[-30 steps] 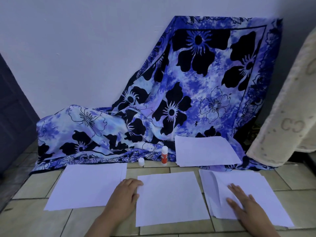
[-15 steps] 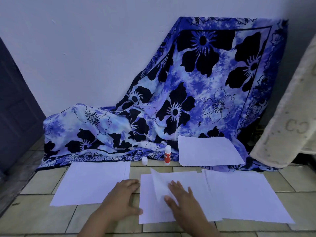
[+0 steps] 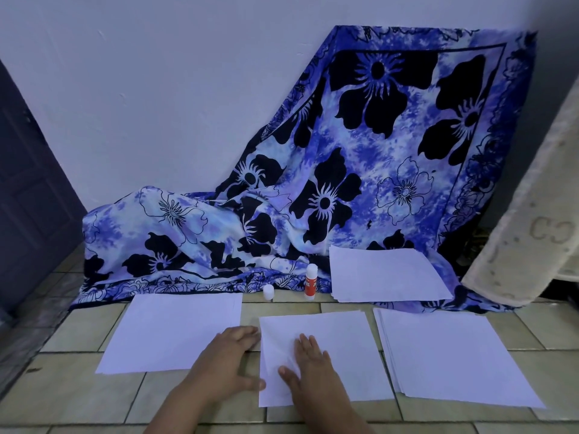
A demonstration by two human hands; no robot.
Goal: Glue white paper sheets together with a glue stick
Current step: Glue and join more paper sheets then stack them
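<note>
Head view looks down at a tiled floor [image 3: 78, 393] with white paper laid out in a row. The right hand [image 3: 310, 368] lies flat on the middle sheet [image 3: 341, 343], fingers straight and spread, pressing on its left half and gripping nothing. A faint fold shows beside that hand, so there may be two layers here, though the view is too soft to be sure. The left hand [image 3: 228, 361] rests on the tile just left of this sheet, fingers loosely extended, thumb touching the paper's left edge, and it holds nothing. A left sheet [image 3: 175, 330] lies partly under that wrist. A right stack [image 3: 454, 355] lies just beside the middle sheet, not touching it. The glue stick [image 3: 310, 281] stands upright, uncapped, at the cloth's [image 3: 376, 183] front edge, well apart from both hands. Its cap [image 3: 268, 292] stands near it, to the left. A far stack [image 3: 385, 274] rests on the cloth, right of the stick. A pale rug [image 3: 532, 214] hangs at the right.
</note>
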